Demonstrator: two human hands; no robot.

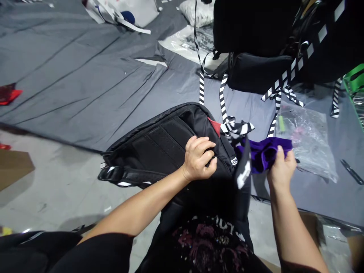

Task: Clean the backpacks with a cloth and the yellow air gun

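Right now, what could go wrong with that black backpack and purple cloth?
The black backpack reaches past the edge of the grey-covered table, so it could slide off. The purple cloth in the fingers of the right hand is close to the knotted striped strap, so the two might snag.

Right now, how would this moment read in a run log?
left hand: curled over black bag, grip unclear | right hand: pinching purple cloth | right of cloth: clear plastic bag, slim dark tool
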